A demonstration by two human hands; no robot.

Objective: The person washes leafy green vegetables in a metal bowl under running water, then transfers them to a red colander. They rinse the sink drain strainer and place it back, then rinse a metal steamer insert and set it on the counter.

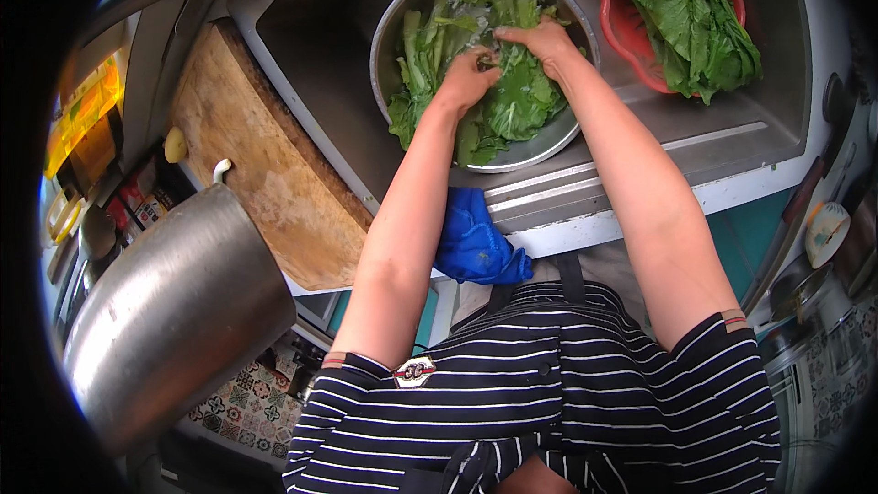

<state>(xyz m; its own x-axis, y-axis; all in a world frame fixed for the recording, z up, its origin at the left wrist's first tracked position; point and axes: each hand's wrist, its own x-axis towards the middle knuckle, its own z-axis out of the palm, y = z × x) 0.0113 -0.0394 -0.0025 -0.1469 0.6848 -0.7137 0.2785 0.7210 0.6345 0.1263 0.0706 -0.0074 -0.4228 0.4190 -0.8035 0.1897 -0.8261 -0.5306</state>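
Note:
A round metal basin in the sink holds leafy greens in water, their pale stalks toward the far side. My left hand is inside the basin, its fingers curled in on some of the greens near the middle. To its right, my right hand grips greens by the far right side, with the thumb pointing left. Leaves and water partly hide the fingers of the right hand. The two hands are close together but apart.
A red plastic basket with more greens stands at the sink's right. Left of the metal sink lies a wooden cutting board. A blue cloth hangs over the front edge. A large metal cylinder juts in at lower left.

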